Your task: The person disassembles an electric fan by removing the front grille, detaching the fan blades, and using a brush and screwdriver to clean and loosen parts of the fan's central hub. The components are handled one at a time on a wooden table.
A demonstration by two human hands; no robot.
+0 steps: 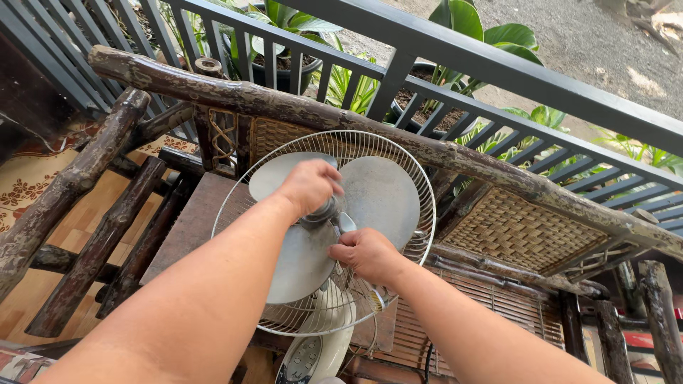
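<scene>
A pedestal fan stands below me with its front guard off, showing three dusty grey blades inside the white wire rear guard. My left hand is closed over the hub cap at the centre of the blades. My right hand grips the lower blade near the hub, fingers curled around its edge. The fan's white stand with a control panel shows at the bottom.
A rustic wooden bench of rough logs with woven rattan panels sits behind the fan. A dark metal railing runs beyond it, with potted green plants outside. Patterned floor tiles lie at left.
</scene>
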